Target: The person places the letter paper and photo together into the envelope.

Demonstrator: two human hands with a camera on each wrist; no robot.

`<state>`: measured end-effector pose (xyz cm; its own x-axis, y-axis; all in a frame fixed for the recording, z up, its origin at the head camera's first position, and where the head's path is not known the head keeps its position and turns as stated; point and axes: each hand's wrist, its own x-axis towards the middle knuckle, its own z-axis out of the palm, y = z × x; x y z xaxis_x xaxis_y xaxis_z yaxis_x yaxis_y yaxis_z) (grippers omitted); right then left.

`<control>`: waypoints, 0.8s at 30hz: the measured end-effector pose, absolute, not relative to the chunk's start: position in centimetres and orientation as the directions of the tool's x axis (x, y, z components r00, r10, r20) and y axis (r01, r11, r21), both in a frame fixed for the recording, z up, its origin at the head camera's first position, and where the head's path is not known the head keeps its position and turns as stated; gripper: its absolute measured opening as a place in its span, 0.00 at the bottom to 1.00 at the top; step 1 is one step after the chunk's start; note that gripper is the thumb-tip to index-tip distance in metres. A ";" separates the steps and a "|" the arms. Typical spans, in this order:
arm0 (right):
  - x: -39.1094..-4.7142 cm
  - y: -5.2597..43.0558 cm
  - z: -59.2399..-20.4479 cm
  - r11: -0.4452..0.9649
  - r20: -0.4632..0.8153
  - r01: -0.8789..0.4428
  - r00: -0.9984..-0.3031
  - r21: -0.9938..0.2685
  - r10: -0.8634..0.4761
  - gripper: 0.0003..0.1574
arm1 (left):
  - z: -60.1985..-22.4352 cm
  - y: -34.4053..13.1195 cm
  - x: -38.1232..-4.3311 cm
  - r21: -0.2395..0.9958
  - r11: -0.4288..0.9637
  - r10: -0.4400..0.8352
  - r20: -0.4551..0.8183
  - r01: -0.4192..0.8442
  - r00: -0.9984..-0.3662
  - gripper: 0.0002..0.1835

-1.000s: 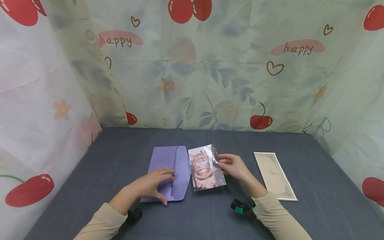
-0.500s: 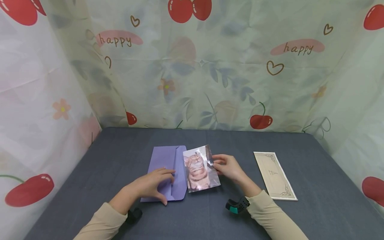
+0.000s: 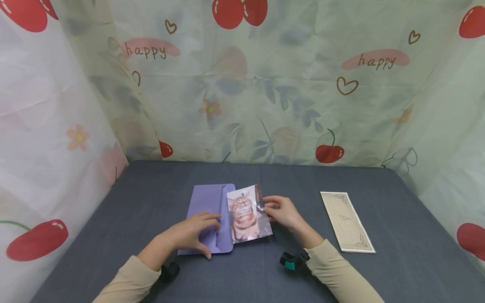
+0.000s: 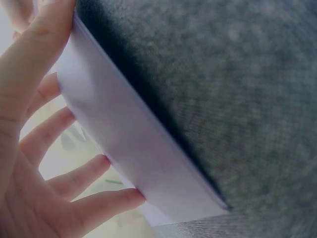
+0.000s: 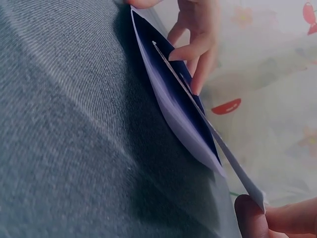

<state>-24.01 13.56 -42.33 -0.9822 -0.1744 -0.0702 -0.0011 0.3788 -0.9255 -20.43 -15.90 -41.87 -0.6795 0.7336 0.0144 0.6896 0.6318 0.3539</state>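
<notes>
Cat photo at the mouth of the purple envelope, its left long edge facing the pocket.
We see the cat photo [image 3: 244,216] straight left of the right hand [image 3: 280,213], the nearer of the two, which pinches its right edge between thumb and fingers. Its long axis runs nearly along the mouth of the purple envelope [image 3: 203,197], slightly skewed, so we judge that the coming move turns on squaring that left edge to the opening. The photo overlaps the flap [image 3: 225,229]; the left hand [image 3: 192,232] spreads relaxed fingers on the envelope, thumb by its near edge, with no hold on the photo. We cannot tell whether the photo's edge has entered the pocket: the right wrist view shows it almost edge-on, and the envelope's inside is dark.
</notes>
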 end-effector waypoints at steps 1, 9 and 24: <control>-24.0 13.5 -42.4 0.380 -0.072 0.002 -0.983 -0.925 -0.171 0.22 | -41.9 -15.9 -20.4 0.350 0.632 0.734 0.015 0.691 -0.679 0.31; -24.2 12.7 -42.8 0.382 -0.091 0.029 -0.985 -0.924 -0.145 0.22 | -41.8 -15.9 -20.3 0.353 0.625 0.738 0.024 0.697 -0.674 0.31; -24.2 11.6 -43.0 0.378 -0.091 0.032 -0.986 -0.925 -0.140 0.20 | -41.7 -15.9 -20.3 0.345 0.628 0.737 0.025 0.698 -0.675 0.31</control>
<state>-24.15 11.62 -42.95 -0.9860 -0.1397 -0.0907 0.0315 0.3782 -0.9252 -20.31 -15.89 -41.74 -0.6754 0.7370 0.0251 0.6977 0.6276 0.3454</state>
